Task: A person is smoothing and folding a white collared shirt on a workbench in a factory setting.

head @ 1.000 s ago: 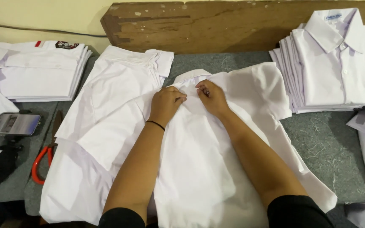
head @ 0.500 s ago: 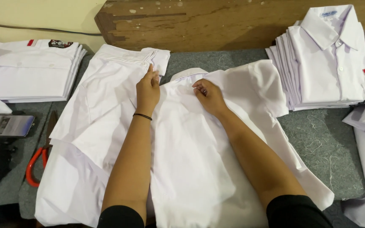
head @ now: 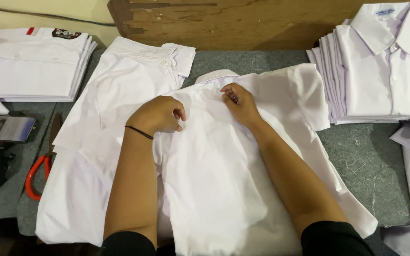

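White shirt (head: 224,189) lies spread flat on the grey table (head: 371,161), between two folded stacks. Left hand (head: 160,115) is curled, pinning cloth near the collar; right hand (head: 239,102) looks like it's pinching fabric, probably to keep it taut.

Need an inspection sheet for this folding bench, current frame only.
Surface: grey felt-like table top, loose threads on it.
Job's things: white shirt spread flat, collar away from the person.
Clutter: folded shirt stack at right; second folded stack at left; unfolded shirts under and beside the spread one; red-handled scissors; phone at the left edge.
Grippers: left hand curled on the shirt's upper front, black band at the wrist; right hand pinching fabric just below the collar.
Cables: thin dark cable along the wall.
Surroundings: worn wooden board behind the table.
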